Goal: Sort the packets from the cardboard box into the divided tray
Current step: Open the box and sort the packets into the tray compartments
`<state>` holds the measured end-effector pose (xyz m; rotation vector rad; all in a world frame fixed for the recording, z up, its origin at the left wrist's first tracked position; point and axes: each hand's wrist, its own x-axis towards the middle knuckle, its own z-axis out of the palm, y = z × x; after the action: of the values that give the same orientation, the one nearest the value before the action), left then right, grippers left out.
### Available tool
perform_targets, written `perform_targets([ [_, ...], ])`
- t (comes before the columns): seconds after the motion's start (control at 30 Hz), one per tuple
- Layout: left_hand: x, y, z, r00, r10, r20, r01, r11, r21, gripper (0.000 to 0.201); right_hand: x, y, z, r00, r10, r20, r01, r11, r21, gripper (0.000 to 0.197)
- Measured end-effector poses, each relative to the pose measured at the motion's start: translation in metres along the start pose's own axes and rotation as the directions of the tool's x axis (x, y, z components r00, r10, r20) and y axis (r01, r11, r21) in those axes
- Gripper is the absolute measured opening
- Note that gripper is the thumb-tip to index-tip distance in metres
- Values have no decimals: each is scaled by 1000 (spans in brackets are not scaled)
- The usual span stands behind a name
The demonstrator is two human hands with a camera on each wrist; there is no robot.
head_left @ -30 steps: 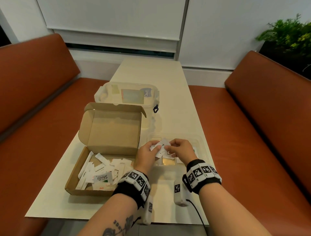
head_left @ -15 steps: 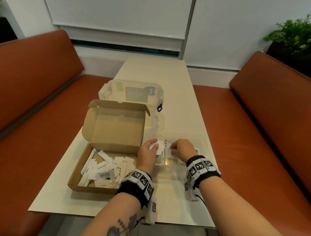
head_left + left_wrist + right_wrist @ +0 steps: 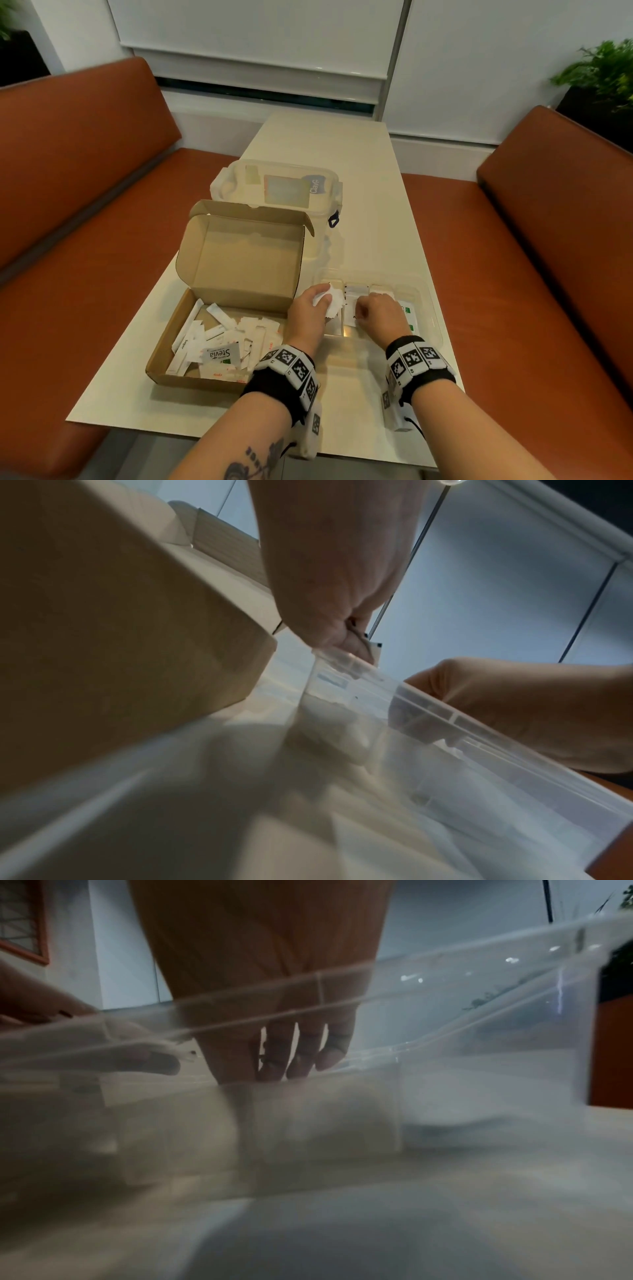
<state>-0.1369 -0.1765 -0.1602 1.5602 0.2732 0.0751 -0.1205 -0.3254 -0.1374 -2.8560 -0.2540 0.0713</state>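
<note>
Right now the left hand (image 3: 310,310) pinches white packets (image 3: 332,299) over the divided tray (image 3: 432,308) at lower centre — the right hand (image 3: 376,310), fingers curled down, reaches inside; its hold is unclear.

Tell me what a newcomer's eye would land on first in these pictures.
First, the two hands with checkered wristbands meeting over the clear divided tray at the table's near right: the left hand grips a clutch of white packets, and the right hand reaches down into a compartment. Next, the open cardboard box to their left, lid propped up, its floor littered with white packets, one reading Stevia.
</note>
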Motion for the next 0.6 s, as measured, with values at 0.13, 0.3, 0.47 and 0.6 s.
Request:
perform_targets([
  [0.13,-1,1,0,1000,-8,10,8,1000,-10,23,2,-3,-1,998,50,38,-49,999,-12,18],
  [0.3,0,1,0,1000,-2,16,2,1000,11,23,8,-7,1,997,64,44,-62,997,-37,18],
  [0.47,-1,2,0,1000,-1,18,1,999,32,23,10,-8,1,997,68,48,-66,997,-45,17],
  [0.6,-3,6,0,999,-9,38,9,1000,4,26,9,-9,-1,996,90,27,-91,995,31,14],
])
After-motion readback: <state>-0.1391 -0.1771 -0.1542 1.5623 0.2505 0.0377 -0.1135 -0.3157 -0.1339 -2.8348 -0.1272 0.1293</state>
